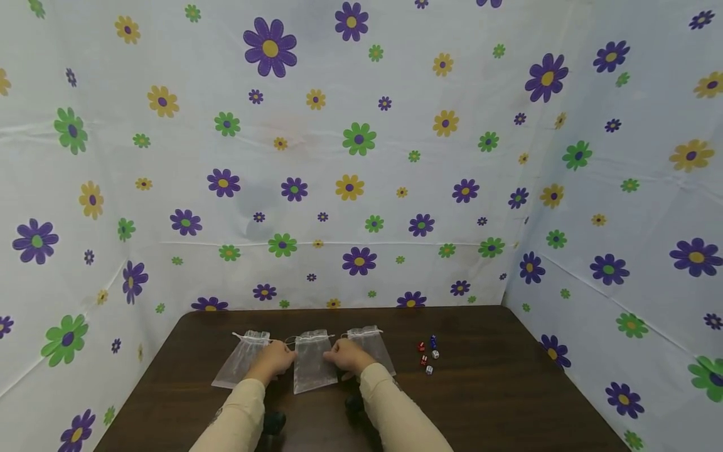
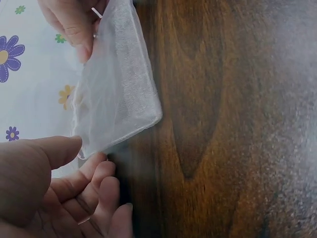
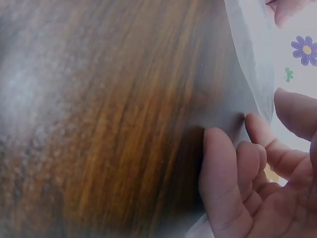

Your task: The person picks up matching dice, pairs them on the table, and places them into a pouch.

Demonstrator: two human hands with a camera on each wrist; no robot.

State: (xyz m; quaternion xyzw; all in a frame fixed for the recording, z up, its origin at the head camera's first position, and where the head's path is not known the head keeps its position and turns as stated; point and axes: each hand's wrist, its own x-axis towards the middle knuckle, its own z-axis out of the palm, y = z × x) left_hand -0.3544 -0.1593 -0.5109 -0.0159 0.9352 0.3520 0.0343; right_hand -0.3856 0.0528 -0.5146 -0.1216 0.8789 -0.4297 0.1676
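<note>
A sheer white drawstring bag hangs in front of me between my two hands, its gathered mouth toward the back wall. My left hand holds it at one upper side, thumb and forefinger at the corner of the mouth in the left wrist view. At the opposite side my right hand grips the bag, its thumb close to the edge. A second sheer bag lies to the left, partly behind my left hand. Behind my right hand is a third one.
Several small dice, including a red die, a blue die and a white die, lie on the dark wooden table to the right. A flower-patterned cloth encloses the back and sides.
</note>
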